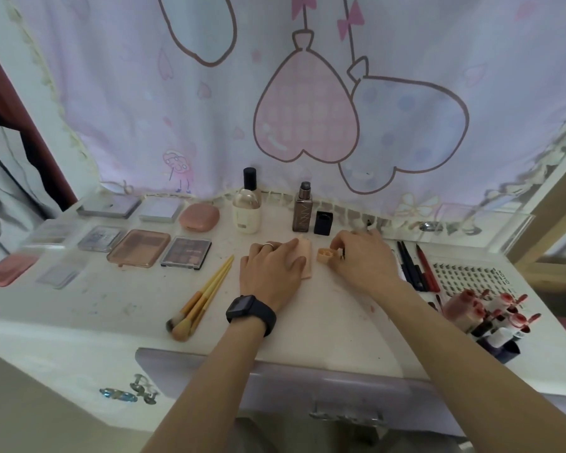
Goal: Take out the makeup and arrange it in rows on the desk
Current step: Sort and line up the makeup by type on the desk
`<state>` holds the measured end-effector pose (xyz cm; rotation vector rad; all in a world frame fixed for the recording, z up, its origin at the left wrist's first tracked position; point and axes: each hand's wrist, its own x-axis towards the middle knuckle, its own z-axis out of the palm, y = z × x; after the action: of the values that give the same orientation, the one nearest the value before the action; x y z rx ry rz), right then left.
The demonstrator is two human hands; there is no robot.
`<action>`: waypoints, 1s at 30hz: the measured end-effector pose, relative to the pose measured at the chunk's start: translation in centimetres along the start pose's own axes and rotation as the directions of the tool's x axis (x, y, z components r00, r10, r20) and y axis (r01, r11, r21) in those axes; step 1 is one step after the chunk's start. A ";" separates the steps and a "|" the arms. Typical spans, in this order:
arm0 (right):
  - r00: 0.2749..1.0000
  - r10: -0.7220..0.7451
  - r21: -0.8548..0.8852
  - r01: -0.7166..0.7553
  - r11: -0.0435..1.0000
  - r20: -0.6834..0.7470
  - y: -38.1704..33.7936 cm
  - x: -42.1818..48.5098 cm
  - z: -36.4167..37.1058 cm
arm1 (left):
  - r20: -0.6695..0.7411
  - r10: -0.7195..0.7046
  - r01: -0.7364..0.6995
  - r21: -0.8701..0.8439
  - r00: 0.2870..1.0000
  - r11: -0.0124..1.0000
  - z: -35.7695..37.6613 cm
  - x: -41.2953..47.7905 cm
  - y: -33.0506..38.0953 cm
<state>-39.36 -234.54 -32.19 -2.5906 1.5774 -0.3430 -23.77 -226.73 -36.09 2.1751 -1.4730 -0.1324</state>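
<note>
Currently the left hand [272, 266] rests flat, fingers straight, on a pale peach tube [306, 255] lying mid-desk. Just right of it, the right hand [363, 259] pinches a small orange cap [327, 255]. Bare desk [324, 325] extends toward the near edge, between the makeup brushes [203, 299] and the lip-gloss holder [486, 318].

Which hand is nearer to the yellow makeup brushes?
Left. The left hand lies just right of the yellow makeup brushes; the right hand is farther right, beyond it.
</note>
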 end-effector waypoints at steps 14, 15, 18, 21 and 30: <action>0.999 -0.016 0.114 0.012 0.993 0.038 0.1 -0.2 0.0 | -0.008 -0.005 0.005 -0.015 1.000 1.000 0.0 0.0 0.2; 0.999 -0.014 0.127 0.009 0.992 0.039 0.1 -0.3 0.0 | -0.010 -0.005 0.005 -0.017 1.000 1.000 0.0 0.0 0.2; 0.999 0.034 0.155 -0.036 0.987 0.013 0.1 -0.6 -0.2 | -0.015 -0.004 0.003 -0.022 1.000 1.000 0.1 0.0 0.2; 0.995 0.096 0.073 -0.094 0.993 -0.011 0.1 -1.3 -0.6 | -0.015 -0.006 0.005 -0.025 1.000 1.000 0.1 0.1 0.2; 0.985 0.172 -0.070 -0.171 0.983 0.000 -0.5 -2.1 -1.1 | -0.004 -0.002 0.002 -0.016 1.000 1.000 0.0 -0.1 0.2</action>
<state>-40.14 -232.36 -31.33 -2.4779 1.8263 -0.2699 -23.98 -226.73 -36.04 2.1630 -1.4635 -0.1400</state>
